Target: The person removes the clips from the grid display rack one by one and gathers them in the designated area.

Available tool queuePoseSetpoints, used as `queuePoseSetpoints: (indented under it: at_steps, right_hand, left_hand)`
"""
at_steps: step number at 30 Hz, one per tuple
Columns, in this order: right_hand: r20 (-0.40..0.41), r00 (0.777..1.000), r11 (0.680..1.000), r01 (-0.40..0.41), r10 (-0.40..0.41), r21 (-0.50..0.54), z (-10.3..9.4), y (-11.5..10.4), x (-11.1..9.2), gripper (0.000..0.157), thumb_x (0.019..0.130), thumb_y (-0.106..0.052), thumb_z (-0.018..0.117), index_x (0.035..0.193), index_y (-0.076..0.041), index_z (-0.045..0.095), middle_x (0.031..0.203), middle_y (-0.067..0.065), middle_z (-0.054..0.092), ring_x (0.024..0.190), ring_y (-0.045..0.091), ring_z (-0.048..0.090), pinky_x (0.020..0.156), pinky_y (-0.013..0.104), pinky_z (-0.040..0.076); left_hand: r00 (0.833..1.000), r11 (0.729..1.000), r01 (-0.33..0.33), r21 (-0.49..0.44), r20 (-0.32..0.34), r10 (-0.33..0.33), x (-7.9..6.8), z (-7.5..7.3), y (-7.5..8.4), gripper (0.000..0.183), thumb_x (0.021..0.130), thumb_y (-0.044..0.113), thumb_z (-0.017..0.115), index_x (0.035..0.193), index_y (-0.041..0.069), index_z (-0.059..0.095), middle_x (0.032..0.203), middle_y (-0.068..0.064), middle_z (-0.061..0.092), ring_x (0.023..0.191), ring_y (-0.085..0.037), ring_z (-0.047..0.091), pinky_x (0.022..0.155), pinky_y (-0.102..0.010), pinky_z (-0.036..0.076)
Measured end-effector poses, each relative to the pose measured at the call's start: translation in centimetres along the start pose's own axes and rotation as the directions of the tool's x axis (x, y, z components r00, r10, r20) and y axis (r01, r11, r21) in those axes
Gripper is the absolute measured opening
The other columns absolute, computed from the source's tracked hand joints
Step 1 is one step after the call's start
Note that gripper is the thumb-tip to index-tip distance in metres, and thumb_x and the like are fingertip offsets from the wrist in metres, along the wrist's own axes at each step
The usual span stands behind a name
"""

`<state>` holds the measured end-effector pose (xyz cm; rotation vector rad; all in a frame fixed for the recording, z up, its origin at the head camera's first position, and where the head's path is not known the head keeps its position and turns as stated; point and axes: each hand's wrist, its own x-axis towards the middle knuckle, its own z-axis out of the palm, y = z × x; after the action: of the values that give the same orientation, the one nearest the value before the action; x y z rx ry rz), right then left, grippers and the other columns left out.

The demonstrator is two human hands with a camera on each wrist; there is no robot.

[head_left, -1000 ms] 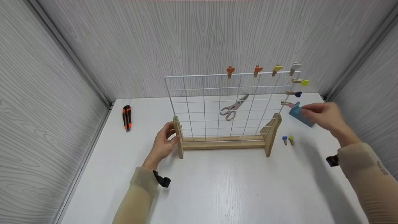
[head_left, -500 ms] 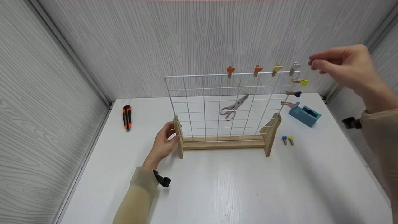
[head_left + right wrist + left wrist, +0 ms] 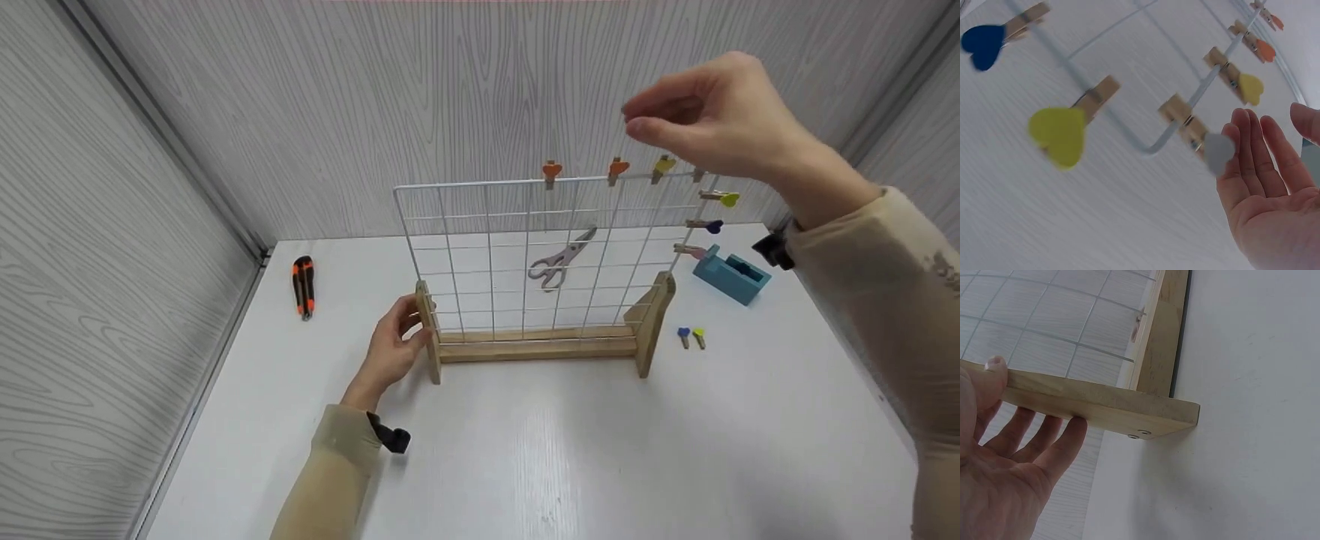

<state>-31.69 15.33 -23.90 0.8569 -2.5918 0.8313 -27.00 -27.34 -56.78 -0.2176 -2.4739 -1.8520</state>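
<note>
White table with a wire grid in a wooden stand

The white table (image 3: 525, 457) bears the wire grid (image 3: 525, 265) in its wooden stand (image 3: 536, 349), between the hands. The left hand (image 3: 394, 349) clasps the stand's side, thumb opposite fingers; the right hand (image 3: 716, 120) is raised near the grid's top edge, thumb spread from its fingers. Lower than the right hand: a blue tape dispenser (image 3: 731, 279), then two loose clips (image 3: 684, 336). Seven heart-topped clips (image 3: 664, 166) line the grid's edges nearest that hand.

Soft shadows, slight right-wrist blur.
</note>
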Motion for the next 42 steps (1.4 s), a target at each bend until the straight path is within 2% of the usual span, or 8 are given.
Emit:
queuePoseSetpoints:
  at_steps: [2,9,13,20,25,34,39,42]
  right_hand:
    - [0.033,0.999,1.0,0.013,-0.013,-0.007,0.9,-1.3,0.5,0.025,0.11,-0.024,0.074,0.128,-0.011,0.084,0.123,0.013,0.085,0.094,-0.015,0.069,0.085,-0.002,0.054]
    - [0.167,0.982,0.996,0.086,-0.083,-0.011,3.6,-4.3,2.0,0.024,0.108,-0.021,0.075,0.125,-0.007,0.084,0.115,0.011,0.087,0.102,0.021,0.084,0.083,-0.001,0.056]
    - [0.191,0.974,0.993,0.121,-0.12,0.004,4.6,-4.7,2.5,0.02,0.106,-0.016,0.078,0.12,-0.005,0.086,0.109,0.01,0.088,0.096,0.02,0.085,0.079,0.0,0.058]
    - [0.172,0.976,0.991,0.135,-0.131,-0.013,5.2,-5.0,3.2,0.014,0.105,-0.014,0.079,0.107,-0.007,0.09,0.101,0.011,0.089,0.086,0.018,0.083,0.071,0.001,0.055]
    - [0.181,0.976,0.991,0.129,-0.122,-0.031,5.4,-4.9,3.4,0.013,0.105,-0.013,0.077,0.105,-0.008,0.09,0.098,0.01,0.088,0.08,0.008,0.078,0.069,0.003,0.057]
    - [0.12,0.982,0.988,0.151,-0.146,-0.037,6.0,-4.6,3.0,0.017,0.104,-0.006,0.073,0.101,-0.005,0.09,0.095,0.012,0.088,0.081,0.024,0.085,0.068,0.001,0.056]
    - [0.058,0.975,0.977,0.214,-0.214,0.002,6.1,-4.3,2.6,0.016,0.104,-0.004,0.073,0.102,-0.002,0.089,0.095,0.013,0.088,0.083,0.026,0.085,0.072,0.0,0.057]
    - [0.013,0.967,0.966,0.256,-0.256,0.024,5.8,-4.2,2.1,0.015,0.104,-0.004,0.073,0.105,-0.002,0.088,0.096,0.011,0.088,0.085,0.022,0.084,0.079,0.0,0.058]
  left_hand:
    - [1.0,1.0,0.0,-0.001,0.001,0.0,0.0,0.0,0.0,0.055,0.108,0.001,0.071,0.16,0.005,0.053,0.161,-0.02,0.059,0.158,-0.042,0.055,0.129,-0.051,0.055]
    - [1.0,1.0,-0.011,-0.024,0.008,0.011,0.0,0.0,0.1,0.055,0.108,-0.002,0.069,0.16,0.003,0.052,0.162,-0.021,0.059,0.159,-0.043,0.054,0.132,-0.053,0.052]
    - [1.0,1.0,-0.006,-0.022,0.008,0.007,0.0,0.0,0.1,0.054,0.108,-0.003,0.067,0.16,0.005,0.053,0.161,-0.02,0.059,0.159,-0.042,0.054,0.131,-0.052,0.053]
    - [1.0,1.0,-0.012,-0.013,-0.006,0.012,0.0,0.0,0.1,0.054,0.107,-0.006,0.067,0.159,0.004,0.053,0.16,-0.022,0.06,0.158,-0.043,0.055,0.133,-0.057,0.051]
    - [1.0,1.0,-0.012,-0.013,-0.01,0.011,0.1,0.2,-0.1,0.055,0.107,-0.006,0.067,0.159,0.004,0.053,0.16,-0.022,0.06,0.157,-0.044,0.055,0.132,-0.057,0.051]
    - [0.999,0.999,-0.034,-0.019,-0.008,0.034,0.1,0.1,-0.1,0.054,0.106,-0.008,0.066,0.158,0.002,0.054,0.158,-0.022,0.061,0.156,-0.043,0.057,0.133,-0.06,0.049]
    - [1.0,0.999,-0.027,-0.022,0.003,0.027,0.1,0.1,-0.1,0.054,0.107,-0.007,0.066,0.158,0.002,0.053,0.159,-0.022,0.06,0.157,-0.043,0.056,0.132,-0.057,0.052]
    - [1.0,1.0,-0.009,-0.011,0.006,0.009,0.1,0.1,0.0,0.054,0.108,-0.005,0.067,0.159,0.004,0.053,0.16,-0.021,0.059,0.157,-0.042,0.055,0.132,-0.054,0.053]
